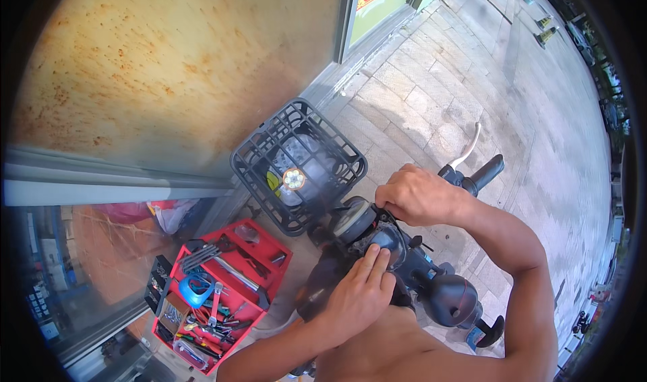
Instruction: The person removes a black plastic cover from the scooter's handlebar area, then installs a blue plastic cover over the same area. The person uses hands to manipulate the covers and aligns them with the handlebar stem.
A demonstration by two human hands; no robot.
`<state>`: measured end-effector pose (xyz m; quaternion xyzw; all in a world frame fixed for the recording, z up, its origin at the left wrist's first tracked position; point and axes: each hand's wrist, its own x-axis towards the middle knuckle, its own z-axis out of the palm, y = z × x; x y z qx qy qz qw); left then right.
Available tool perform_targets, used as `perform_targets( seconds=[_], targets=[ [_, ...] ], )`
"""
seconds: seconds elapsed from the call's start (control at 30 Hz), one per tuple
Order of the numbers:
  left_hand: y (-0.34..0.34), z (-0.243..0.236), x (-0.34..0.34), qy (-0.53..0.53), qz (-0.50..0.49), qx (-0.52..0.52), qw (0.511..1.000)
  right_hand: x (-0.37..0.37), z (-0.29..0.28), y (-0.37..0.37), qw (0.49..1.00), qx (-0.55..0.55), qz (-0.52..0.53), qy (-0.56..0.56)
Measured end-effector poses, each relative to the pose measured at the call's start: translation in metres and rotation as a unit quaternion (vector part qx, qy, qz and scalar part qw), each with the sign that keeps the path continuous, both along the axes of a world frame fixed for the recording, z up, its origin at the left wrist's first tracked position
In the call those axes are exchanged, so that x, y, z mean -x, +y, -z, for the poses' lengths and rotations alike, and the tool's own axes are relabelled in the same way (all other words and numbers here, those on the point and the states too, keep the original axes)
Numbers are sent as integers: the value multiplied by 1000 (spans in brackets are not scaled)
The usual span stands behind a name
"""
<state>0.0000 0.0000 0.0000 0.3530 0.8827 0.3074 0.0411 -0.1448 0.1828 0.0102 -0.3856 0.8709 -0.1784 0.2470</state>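
Note:
The front of an electric bike stands before me, its round headlight [355, 220] and black housing [385, 241] between my hands. My left hand [360, 293] lies on the housing's near side with fingers stretched out, holding nothing. On the far right side of the headlight, my right hand [419, 196] is closed, its fingers curled down at the housing's edge. Whatever is between those fingertips is hidden. Thin dark cables run beside the housing. Past the right hand, a handlebar grip [486, 174] with a silver brake lever [467, 146] sticks out.
Ahead of the headlight is a black basket [298, 166] containing clear plastic. To the left stands a red toolbox [278, 247] with pliers, wrenches and a blue tool [195, 290]. A stained wall panel [182, 65] rises close by. Grey paving [431, 78] stretches right; a black round mirror [450, 300] sits nearby.

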Motion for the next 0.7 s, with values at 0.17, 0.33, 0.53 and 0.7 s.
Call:
perform_targets(
  seconds=[0.17,0.33,0.53,0.7],
  targets=[
    [-4,-2,5,-7,1,-9,1000,-3,-4,-4,999,-16,-18,39],
    [-6,0,5,-19,4,4,1000,-57,-24,12,986,73,124,-81],
    [-6,2,4,-75,-15,-54,996,-92,-13,23,949,127,246,-149],
    [-5,1,5,-86,-19,-63,994,-95,-3,28,949,170,230,-135]
  ],
)
